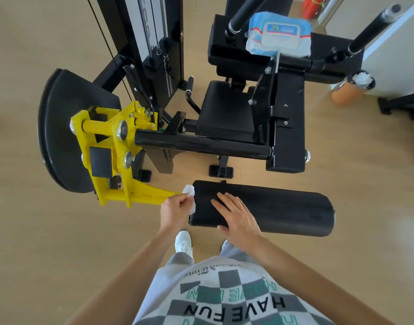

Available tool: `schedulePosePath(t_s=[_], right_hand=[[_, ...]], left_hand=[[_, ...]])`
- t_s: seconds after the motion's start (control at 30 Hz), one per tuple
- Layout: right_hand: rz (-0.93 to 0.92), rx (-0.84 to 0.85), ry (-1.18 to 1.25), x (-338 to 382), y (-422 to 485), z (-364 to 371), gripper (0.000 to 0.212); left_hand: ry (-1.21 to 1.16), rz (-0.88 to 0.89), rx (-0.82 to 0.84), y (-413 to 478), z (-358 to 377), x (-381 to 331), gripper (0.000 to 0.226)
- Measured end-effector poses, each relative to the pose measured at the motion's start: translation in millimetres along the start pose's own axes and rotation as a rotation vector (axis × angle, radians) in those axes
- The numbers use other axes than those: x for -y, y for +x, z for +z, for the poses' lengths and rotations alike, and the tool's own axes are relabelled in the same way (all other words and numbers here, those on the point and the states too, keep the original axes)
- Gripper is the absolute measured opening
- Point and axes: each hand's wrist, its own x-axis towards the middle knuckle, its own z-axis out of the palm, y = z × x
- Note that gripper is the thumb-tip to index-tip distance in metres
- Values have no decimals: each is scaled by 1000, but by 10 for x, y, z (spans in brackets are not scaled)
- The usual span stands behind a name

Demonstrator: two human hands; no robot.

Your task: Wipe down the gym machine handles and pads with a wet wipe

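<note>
- Left hand [174,211]: our fingers are curled, pinching the white wet wipe [189,195] against the left end of the roller pad [283,212].
- Right hand [238,219]: fingers straight, slightly spread, lying flat on top of the same pad; it holds nothing.
- Count: one wipe, one blue wipes pack [279,37] on the upper pad [236,56], two black handles [243,12] beside it.
- Wipe is crumpled; the roller pad is black and matte, beside the yellow arm [121,146].

Wipe pack [279,36] behind roller pad [283,207]
</note>
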Motion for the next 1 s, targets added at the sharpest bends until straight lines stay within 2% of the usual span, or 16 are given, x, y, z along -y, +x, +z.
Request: schedulePosePath(t_s=[0.13,0.23,0.5,0.63,0.7,0.83,0.93,1.0], right_hand=[[1,72,-18,-75,157,-79,96],[10,114,-9,-146,307,-140,101],[74,163,33,-167,547,-252,87],[108,65,-65,-57,448,-202,84],[83,9,-49,7,412,-161,82],[48,30,-46,-5,415,-134,84],[29,83,-71,-75,460,-130,96],[18,104,-87,-105,500,-129,103]], left_hand=[[42,7,-26,13,2,-13,50],[44,1,-16,31,-12,-30,51],[125,-19,18,76,-84,-6,46],[128,-29,-19,96,-106,-37,27],[127,-23,-32,94,-85,-65,25],[45,-69,-16,105,-21,-119,9],[39,-44,-14,114,9,-168,15],[84,-18,-7,125,18,-168,32]])
